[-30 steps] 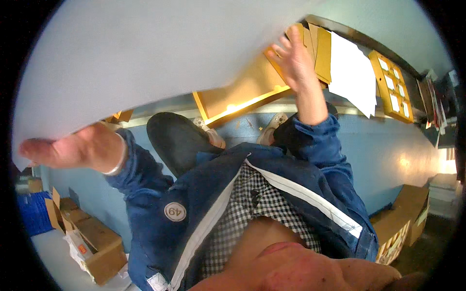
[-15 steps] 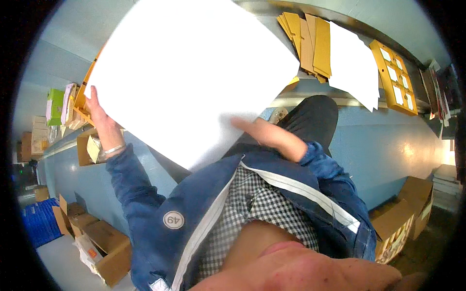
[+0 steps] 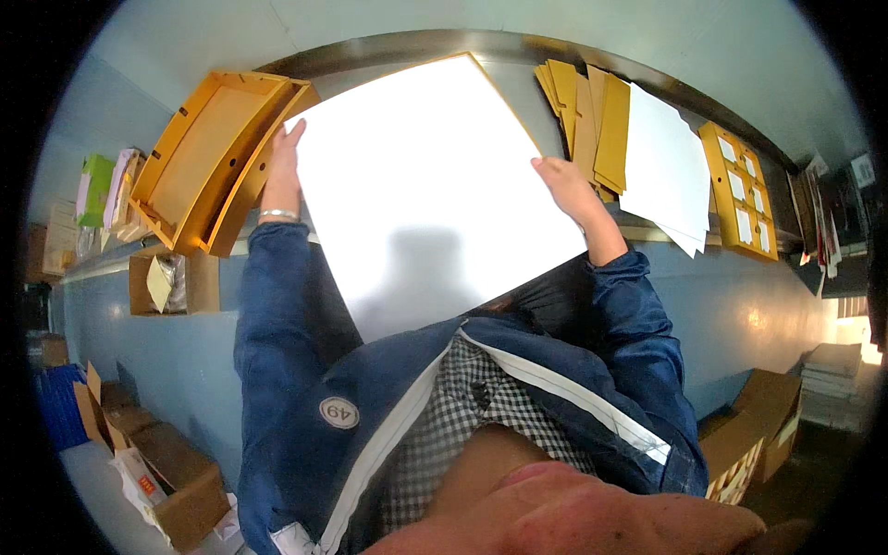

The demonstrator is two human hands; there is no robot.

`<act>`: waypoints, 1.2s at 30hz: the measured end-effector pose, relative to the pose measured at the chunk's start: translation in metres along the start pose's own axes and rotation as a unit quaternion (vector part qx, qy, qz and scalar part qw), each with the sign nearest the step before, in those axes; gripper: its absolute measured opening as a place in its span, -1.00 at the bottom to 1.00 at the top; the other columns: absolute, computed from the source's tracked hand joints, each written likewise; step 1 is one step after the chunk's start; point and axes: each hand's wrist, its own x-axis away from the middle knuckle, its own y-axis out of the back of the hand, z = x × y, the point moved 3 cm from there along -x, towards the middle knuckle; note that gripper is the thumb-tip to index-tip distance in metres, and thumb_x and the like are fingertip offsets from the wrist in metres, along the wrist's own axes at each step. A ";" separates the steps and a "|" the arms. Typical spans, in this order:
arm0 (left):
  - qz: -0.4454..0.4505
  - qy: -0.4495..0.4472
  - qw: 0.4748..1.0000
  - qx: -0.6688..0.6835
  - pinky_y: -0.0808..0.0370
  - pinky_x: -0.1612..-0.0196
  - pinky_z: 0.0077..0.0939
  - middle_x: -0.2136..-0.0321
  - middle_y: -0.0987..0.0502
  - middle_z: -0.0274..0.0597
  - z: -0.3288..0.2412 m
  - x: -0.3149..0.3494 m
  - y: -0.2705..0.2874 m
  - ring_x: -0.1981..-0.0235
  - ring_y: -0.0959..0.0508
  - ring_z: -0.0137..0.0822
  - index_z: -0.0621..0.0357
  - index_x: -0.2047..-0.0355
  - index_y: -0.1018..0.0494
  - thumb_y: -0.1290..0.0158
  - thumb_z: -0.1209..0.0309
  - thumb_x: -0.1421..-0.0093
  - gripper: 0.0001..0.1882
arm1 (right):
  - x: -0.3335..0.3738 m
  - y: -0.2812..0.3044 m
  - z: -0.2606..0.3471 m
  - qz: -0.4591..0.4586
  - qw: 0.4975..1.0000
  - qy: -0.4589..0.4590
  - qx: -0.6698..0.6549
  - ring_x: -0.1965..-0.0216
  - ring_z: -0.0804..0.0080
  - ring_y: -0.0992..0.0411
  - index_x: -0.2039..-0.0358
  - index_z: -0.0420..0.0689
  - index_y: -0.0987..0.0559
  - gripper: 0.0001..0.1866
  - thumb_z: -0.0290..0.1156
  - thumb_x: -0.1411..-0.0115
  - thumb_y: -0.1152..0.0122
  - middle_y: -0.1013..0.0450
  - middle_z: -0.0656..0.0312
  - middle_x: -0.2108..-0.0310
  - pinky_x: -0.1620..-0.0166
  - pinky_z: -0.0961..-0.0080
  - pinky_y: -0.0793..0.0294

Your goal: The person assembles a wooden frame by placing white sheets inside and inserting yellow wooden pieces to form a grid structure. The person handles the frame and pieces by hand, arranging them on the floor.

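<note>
A large white sheet [image 3: 435, 176] spreads in front of me, its near edge close to my jacket. Along its far right side runs a thin yellow border. My left hand [image 3: 285, 166] grips the sheet's left edge, thumb on top and the other fingers mostly hidden. At the opposite edge, my right hand [image 3: 566, 185] holds it the same way, fingers curled out of sight beneath. Just left of my left hand sit shallow yellow trays [image 3: 205, 153], one leaning against another. Beyond my right hand lie several flat yellow cardboard pieces [image 3: 610, 134].
White sheets [image 3: 664, 166] lie fanned at the bench's right, beside a yellow rack with white panels [image 3: 740, 190]. An open carton [image 3: 190, 490] stands low on the left, another carton [image 3: 758, 421] low on the right. A small box [image 3: 199, 282] sits below the trays.
The white sheet has come lower and turned flatter, uncovering the yellow trays. My right hand has moved from the near edge to the right edge; my left hand has shifted right.
</note>
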 end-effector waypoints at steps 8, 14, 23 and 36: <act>-0.202 -0.119 0.896 -0.377 -0.43 -0.09 -0.18 0.01 -0.56 0.16 0.063 -0.095 -0.027 -0.03 -0.53 0.12 0.15 0.05 -0.58 0.02 -0.01 -0.28 -0.50 | -0.051 0.037 -0.017 -0.039 0.985 0.040 -0.162 0.24 0.37 -0.44 0.19 -0.36 -0.58 -0.52 -0.10 -0.39 -0.03 -0.54 0.15 0.31 0.10 0.47 -0.41; -0.196 -0.177 0.847 -0.461 -0.40 -0.06 -0.07 0.06 -0.53 0.27 0.098 -0.119 -0.007 0.06 -0.50 0.21 0.20 0.23 -0.64 -0.02 0.11 -0.23 -0.59 | -0.085 0.021 -0.027 -0.004 0.992 0.028 -0.125 0.26 0.43 -0.42 0.20 -0.35 -0.58 -0.52 -0.08 -0.38 -0.05 -0.53 0.18 0.32 0.13 0.48 -0.42; -0.241 -0.211 0.848 -0.422 -0.39 -0.09 -0.16 0.20 -0.52 0.10 0.110 -0.117 0.018 0.03 -0.45 0.04 0.01 -0.04 -0.55 -0.13 0.20 -0.20 -0.59 | -0.118 -0.023 -0.039 0.041 0.996 0.055 0.051 0.14 0.02 -0.52 0.15 -0.41 -0.59 -0.42 -0.04 -0.42 0.10 -0.57 -0.16 0.20 0.00 0.25 -0.45; 0.105 -0.150 0.845 -0.502 -0.14 -0.38 -0.08 -0.36 -0.08 0.24 0.094 0.135 -0.012 -0.39 -0.10 0.11 0.25 -0.38 -0.01 -0.33 0.26 -0.08 -0.02 | -0.112 -0.009 -0.033 -0.051 0.927 0.260 0.265 -0.13 -0.16 -0.40 -0.18 -0.11 -0.46 -0.40 0.03 -0.28 -0.13 -0.32 -0.27 -0.19 -0.09 0.11 -0.47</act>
